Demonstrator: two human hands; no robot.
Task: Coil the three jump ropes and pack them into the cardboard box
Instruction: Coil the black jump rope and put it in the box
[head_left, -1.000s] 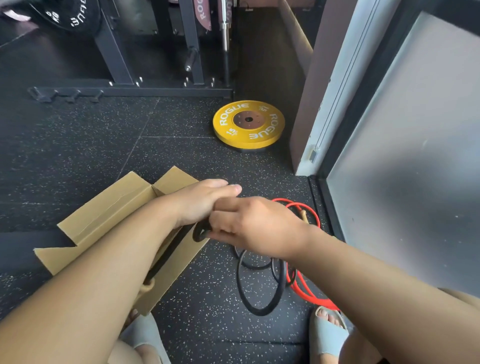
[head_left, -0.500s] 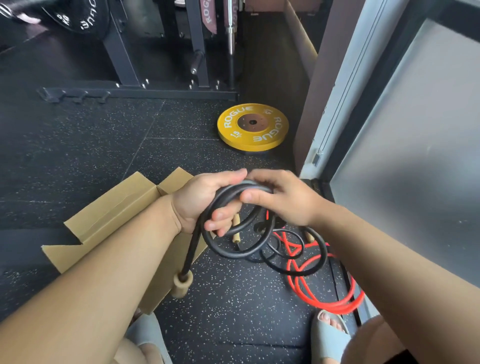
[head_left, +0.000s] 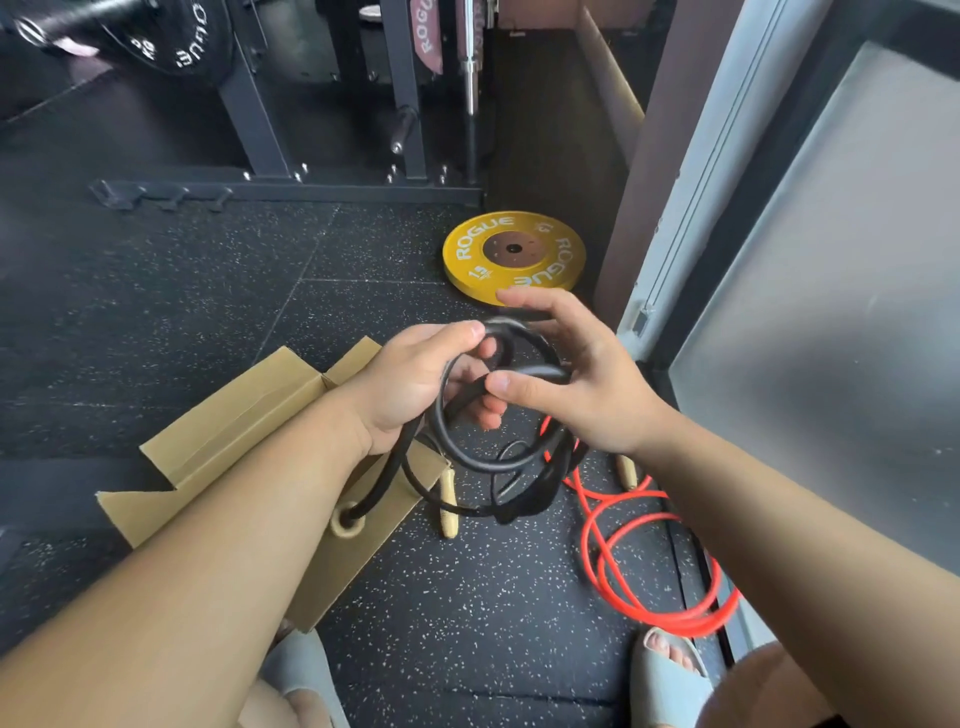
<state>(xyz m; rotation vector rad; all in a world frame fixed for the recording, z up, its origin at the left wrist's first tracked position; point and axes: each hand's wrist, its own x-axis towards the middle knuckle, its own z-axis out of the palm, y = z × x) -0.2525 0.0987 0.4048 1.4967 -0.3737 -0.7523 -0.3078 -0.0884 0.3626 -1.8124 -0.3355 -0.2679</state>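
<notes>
While both grips held it up off the floor (head_left: 156, 322), the black jump rope (head_left: 488, 464) hung between them in round loops. The left grip (head_left: 415, 384) had its fingers curled round one side of the coil. The right grip (head_left: 587, 395) pinched the other side between thumb and fingers, with one finger sticking out straight.

One wooden handle (head_left: 347, 522) dangled on a black strand over the cardboard box (head_left: 234, 431). The box lay open on the floor at the left, and the left arm hid a big part of it. A second handle (head_left: 448, 512) showed just beside the box edge.

A red jump rope (head_left: 613, 551) lay in loose loops on the floor at the right, partly hidden behind the black coil. A third handle (head_left: 627, 473) lay by it.

Some blurry black loops hung under the coil, and I could not tell which rope they belonged to.

Farther off, a yellow weight plate (head_left: 514, 254) lay flat on the floor. A dark metal rack (head_left: 260, 130) stood behind it. A frosted panel (head_left: 831, 312) filled the right side. Two pale slippers (head_left: 665, 675) showed at the bottom.
</notes>
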